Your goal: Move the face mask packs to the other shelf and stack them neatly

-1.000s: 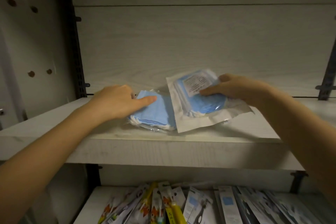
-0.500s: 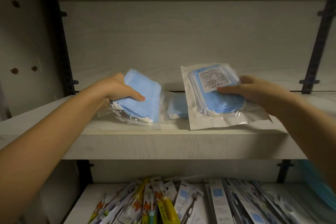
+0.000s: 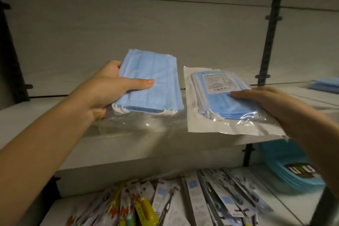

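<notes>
The 2 packs hang over the front edge of the pale wooden shelf [image 3: 146, 152]: left hand [image 3: 108, 90] fingers clamped on a clear-bagged stack of blue face masks [image 3: 156, 86], right hand [image 3: 275, 104] pinching a white-backed labelled mask pack [image 3: 218, 101]. The loose, slippery film could let either slide out.

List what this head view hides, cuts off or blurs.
1. Label on the right pack: print too small to read.
2. Left hand: fingers mostly behind the left pack.
3. Far-right masks: cut by the frame edge.
4. Lower packets: blurred, contents unclear.
</notes>
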Demonstrator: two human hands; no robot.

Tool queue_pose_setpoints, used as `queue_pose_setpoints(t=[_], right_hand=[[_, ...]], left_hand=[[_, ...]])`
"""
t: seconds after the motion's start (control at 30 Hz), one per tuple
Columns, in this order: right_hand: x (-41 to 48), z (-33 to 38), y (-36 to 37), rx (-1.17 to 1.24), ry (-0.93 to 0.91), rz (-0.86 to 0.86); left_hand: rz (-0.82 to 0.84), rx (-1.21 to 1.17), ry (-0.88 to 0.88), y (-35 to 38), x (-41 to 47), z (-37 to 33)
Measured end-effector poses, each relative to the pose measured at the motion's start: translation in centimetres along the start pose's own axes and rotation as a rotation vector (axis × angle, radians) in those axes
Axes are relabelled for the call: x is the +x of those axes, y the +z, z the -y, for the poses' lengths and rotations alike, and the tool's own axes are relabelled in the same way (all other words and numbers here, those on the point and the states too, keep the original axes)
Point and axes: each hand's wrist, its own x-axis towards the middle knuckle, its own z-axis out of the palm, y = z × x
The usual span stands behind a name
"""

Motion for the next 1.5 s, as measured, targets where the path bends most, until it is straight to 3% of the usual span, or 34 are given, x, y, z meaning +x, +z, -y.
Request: queue_pose_setpoints(t=[0.2,0.57,0.9,1.23,1.5], right_hand=[[-4.1,-2.2,-5.2,-0.013,0.106,-0.154],[-10.2,-7.0,-18.3,0.079,0.122,-0.202],[-14.1,-10.0,-36.1,0.037,0.125,-0.237],[-12.6,-12.6,-48.9,0.021,0.125,-0.32],[-5.5,-13.8,-56.5,0.018,0.117,-0.308]], left_hand=[[0.185,-0.007,0.018,6.3,-0.3,0.4],[0.269,-0.007,0.074,20.1,-3.6,0.6],[0.345,-0.115,0.082,37.4,-6.9,-0.7],[0.361,-0.141,0.113,51.1,-5.0,-1.9],[0.331,-0.127,0.121,59.0,1.2,-2.0]])
